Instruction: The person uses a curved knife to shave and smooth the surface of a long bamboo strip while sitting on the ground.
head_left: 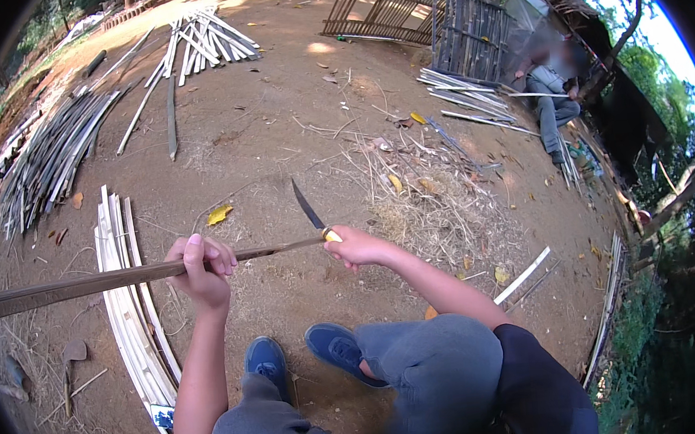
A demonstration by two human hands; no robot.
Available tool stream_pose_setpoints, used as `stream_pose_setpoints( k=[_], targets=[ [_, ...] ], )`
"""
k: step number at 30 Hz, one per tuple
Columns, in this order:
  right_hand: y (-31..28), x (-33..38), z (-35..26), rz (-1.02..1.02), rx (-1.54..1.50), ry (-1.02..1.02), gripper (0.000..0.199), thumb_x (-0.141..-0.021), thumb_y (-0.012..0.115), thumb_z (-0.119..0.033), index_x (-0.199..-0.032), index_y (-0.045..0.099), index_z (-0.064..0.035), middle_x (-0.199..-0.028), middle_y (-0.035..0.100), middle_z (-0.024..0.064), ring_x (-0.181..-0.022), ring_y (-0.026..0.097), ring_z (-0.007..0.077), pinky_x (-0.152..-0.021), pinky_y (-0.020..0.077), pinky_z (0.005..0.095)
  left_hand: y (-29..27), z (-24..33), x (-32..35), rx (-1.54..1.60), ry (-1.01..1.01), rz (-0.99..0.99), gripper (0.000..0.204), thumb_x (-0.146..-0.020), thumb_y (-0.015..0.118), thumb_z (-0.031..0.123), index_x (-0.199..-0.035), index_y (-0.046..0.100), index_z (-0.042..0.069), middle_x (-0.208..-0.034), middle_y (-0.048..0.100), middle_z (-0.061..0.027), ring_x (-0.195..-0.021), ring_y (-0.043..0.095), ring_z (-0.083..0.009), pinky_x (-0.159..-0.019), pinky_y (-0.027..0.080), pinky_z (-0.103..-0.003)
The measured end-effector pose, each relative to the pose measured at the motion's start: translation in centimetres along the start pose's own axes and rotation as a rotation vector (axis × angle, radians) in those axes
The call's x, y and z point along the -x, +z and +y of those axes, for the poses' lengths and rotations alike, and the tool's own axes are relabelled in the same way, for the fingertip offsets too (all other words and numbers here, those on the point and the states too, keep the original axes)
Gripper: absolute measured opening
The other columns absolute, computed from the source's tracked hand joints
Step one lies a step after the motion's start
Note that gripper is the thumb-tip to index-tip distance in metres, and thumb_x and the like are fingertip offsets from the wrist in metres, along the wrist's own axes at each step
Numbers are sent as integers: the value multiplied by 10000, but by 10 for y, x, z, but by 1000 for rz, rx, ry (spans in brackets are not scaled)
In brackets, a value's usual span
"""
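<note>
My left hand (205, 269) is closed around a long dark brown strip of bamboo or wood (83, 284). The strip runs from the left rim across in front of me, narrowing toward its right end. That thin end reaches the base of a knife (307, 205), whose curved dark blade points up and away from me. Its pale yellow handle is gripped in my right hand (355, 247). Whether the blade's edge touches the strip cannot be made out.
Pale split strips (130, 307) lie at my left, dark ones (57, 162) beyond. More strips (201, 41) are heaped far off. Shavings (436, 202) cover the ground front right. A seated person (551, 87) holds a pale strip near slatted panels (472, 32).
</note>
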State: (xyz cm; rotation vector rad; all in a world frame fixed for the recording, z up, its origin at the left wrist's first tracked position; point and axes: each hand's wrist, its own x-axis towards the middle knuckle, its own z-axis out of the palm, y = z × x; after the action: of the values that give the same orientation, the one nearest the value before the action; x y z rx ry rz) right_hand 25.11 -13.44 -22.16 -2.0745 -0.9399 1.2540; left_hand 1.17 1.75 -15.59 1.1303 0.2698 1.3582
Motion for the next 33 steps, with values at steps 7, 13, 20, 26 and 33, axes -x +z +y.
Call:
stream_pose_setpoints(
  k=[7, 13, 20, 26, 33],
  targets=[
    [31, -16, 53, -34, -22, -32, 227, -983, 543, -245, -1044, 488, -33, -805, 606, 50, -570, 579, 128, -472, 478, 296, -4, -2, -2, -9, -28, -90, 301, -978, 398, 212, -716, 457, 77, -477, 378, -22, -387, 376, -129, -412, 387, -298],
    [49, -12, 75, 60, 229, 0, 348, -967, 567, -289, -1128, 532, 18, -981, 661, 209, -882, 663, 317, -786, 516, 426, -17, -11, -6, -34, -32, -94, 311, -942, 359, 255, -752, 476, 38, -523, 416, -57, -439, 458, -168, -466, 465, -336],
    [51, 12, 6, -137, 40, -25, 383, -966, 558, -292, -1148, 510, 42, -989, 649, 284, -935, 657, 377, -817, 505, 466, -14, -11, -3, -3, -28, -81, 255, -926, 342, 217, -735, 437, 75, -516, 373, -33, -426, 388, -143, -441, 401, -315],
    [66, -6, 49, 147, 304, -155, 323, -970, 534, -251, -1103, 490, 40, -892, 653, 264, -844, 667, 384, -735, 516, 485, -12, -18, -4, 54, -66, 41, 248, -930, 371, 220, -740, 439, 76, -523, 367, -38, -421, 369, -147, -439, 382, -325],
    [70, 1, 14, 127, 309, -91, 296, -950, 523, -217, -1071, 495, 52, -920, 642, 308, -861, 649, 451, -775, 493, 517, -16, -17, -7, -4, -72, 150, 213, -907, 413, 190, -730, 449, 77, -541, 383, -30, -439, 371, -151, -469, 373, -345]
  ],
)
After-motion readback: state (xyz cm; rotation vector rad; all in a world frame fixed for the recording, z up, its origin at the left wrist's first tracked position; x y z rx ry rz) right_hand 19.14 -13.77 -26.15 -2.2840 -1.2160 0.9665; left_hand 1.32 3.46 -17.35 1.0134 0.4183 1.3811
